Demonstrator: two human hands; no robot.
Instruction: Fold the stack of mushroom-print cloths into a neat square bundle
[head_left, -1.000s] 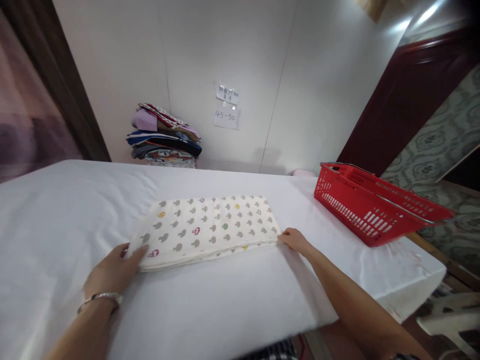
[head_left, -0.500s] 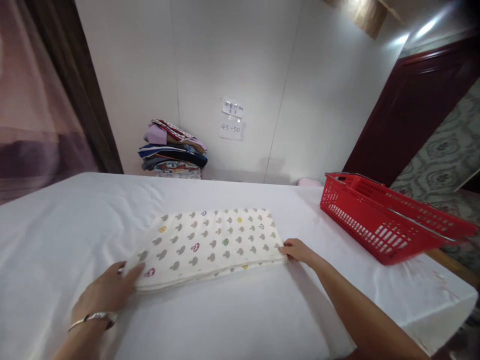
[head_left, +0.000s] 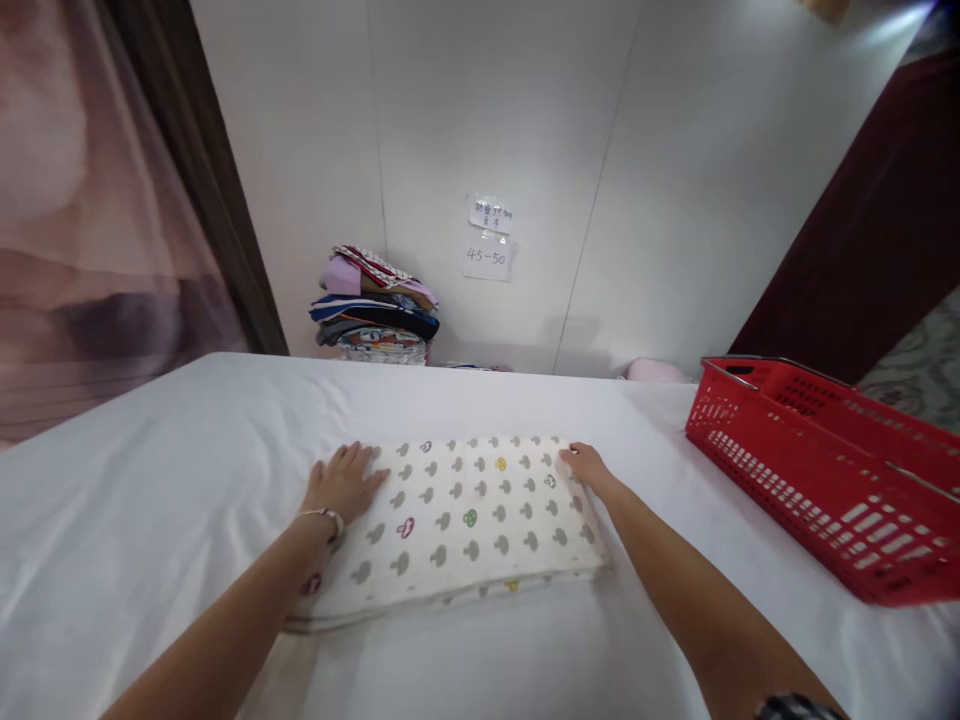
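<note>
A white cloth [head_left: 472,530] with a grey mushroom print and a few coloured ones lies folded into a flat rectangle on the white-covered table [head_left: 210,480]. My left hand [head_left: 341,485], with a bracelet at the wrist, rests on its far left corner. That hand's fingers are spread and lie flat on the fabric. At the far right corner, my right hand [head_left: 586,466] has its fingers closed on the cloth's edge. The layers of the fold show along the near side.
To the right stands a red plastic basket [head_left: 817,480] with metal handles. Behind the table, a stack of folded clothes [head_left: 379,310] leans near the wall. Paper signs [head_left: 487,258] are taped there. A pink curtain [head_left: 142,230] hangs at the left.
Both hands have moved from the near corners to the far corners of the cloth. My left hand has flattened onto it. The view has turned slightly left.
</note>
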